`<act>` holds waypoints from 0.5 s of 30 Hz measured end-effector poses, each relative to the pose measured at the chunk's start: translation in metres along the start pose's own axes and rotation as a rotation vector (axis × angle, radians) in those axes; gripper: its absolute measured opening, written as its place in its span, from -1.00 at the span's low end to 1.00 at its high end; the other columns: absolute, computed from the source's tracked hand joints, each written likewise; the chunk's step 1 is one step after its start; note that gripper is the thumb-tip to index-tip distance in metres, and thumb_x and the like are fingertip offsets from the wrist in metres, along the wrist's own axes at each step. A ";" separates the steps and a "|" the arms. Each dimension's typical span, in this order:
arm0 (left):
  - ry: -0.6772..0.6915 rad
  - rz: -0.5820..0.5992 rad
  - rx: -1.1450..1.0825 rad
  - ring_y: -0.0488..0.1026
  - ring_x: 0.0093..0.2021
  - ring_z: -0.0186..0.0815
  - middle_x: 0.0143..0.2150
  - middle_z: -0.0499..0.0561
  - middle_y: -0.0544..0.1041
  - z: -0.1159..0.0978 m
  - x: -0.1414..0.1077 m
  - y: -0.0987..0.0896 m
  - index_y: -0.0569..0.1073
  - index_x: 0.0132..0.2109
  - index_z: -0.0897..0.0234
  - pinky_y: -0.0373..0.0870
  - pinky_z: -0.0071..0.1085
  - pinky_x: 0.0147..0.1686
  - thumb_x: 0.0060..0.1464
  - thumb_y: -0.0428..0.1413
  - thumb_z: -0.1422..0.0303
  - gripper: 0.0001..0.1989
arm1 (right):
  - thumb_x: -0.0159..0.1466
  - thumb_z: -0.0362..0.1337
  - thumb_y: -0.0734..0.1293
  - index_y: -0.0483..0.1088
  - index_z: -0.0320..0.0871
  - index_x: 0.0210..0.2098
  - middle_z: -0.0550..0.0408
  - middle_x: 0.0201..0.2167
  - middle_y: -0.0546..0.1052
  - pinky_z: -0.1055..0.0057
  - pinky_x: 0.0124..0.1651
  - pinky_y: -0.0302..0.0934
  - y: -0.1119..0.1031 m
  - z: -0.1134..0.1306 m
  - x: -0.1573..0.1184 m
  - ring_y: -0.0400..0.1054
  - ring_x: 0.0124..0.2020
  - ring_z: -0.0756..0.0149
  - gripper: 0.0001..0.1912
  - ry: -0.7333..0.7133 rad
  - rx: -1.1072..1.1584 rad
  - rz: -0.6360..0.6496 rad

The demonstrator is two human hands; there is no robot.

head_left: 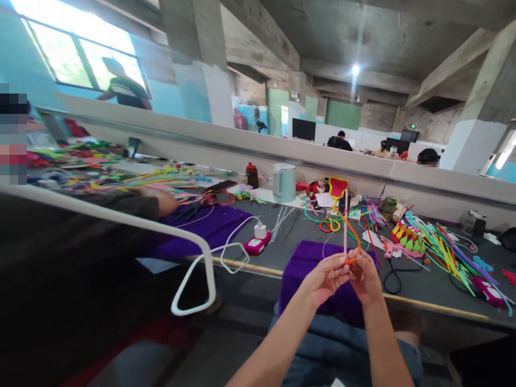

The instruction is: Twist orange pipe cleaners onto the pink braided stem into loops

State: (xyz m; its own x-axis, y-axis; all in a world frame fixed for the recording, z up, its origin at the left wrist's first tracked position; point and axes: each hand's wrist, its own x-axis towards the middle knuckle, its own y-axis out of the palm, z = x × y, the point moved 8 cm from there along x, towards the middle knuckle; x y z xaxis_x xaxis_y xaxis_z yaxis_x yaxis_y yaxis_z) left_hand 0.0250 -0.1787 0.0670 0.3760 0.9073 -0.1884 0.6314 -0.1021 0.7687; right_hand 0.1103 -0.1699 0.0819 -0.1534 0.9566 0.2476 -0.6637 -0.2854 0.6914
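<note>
Centrally, orange strip (358,235) in both hands (327,277).

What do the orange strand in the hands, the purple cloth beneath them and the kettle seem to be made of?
Orange strand: probably fuzzy pipe cleaner over wire, since it holds a curve; any core is hidden.
Purple cloth: fabric, matte and draping softly; felt or weave, I can't tell.
Kettle: likely plastic, pale blue-green, smooth with a soft sheen; painted metal is possible.
</note>
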 end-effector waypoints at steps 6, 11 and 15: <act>0.050 0.107 0.046 0.54 -0.51 -0.35 -0.48 0.05 0.60 -0.002 -0.005 0.009 0.51 -0.31 0.43 0.52 -0.50 -0.52 -0.17 0.29 0.56 -0.81 | 0.04 -0.29 0.46 0.41 -0.17 -0.46 0.23 -0.56 0.42 0.66 -0.58 0.16 0.007 0.005 -0.008 0.25 -0.62 0.57 -0.85 -0.019 -0.080 -0.045; 0.103 0.161 0.137 0.53 -0.56 -0.33 -0.54 0.09 0.58 -0.004 -0.006 0.018 0.52 -0.37 0.45 0.48 -0.51 -0.52 -0.26 0.34 0.50 -0.77 | 0.03 -0.27 0.41 0.34 -0.16 -0.51 0.25 -0.59 0.36 0.66 -0.66 0.08 0.015 0.009 -0.013 0.21 -0.65 0.56 -0.85 -0.040 -0.057 -0.035; 0.195 0.134 0.240 0.53 -0.57 -0.28 -0.55 0.08 0.57 -0.008 -0.008 0.019 0.51 -0.43 0.42 0.46 -0.46 -0.51 -0.31 0.37 0.46 -0.77 | 0.06 -0.25 0.35 0.28 -0.15 -0.54 0.27 -0.63 0.30 0.66 -0.71 0.01 0.004 0.009 -0.013 0.12 -0.69 0.56 -0.83 -0.096 -0.080 -0.139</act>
State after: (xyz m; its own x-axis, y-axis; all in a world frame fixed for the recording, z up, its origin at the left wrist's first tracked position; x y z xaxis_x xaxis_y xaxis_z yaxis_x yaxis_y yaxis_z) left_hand 0.0281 -0.1845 0.0879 0.3449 0.9377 0.0429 0.7355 -0.2983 0.6083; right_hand 0.1158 -0.1839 0.0875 0.0118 0.9755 0.2197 -0.7305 -0.1416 0.6680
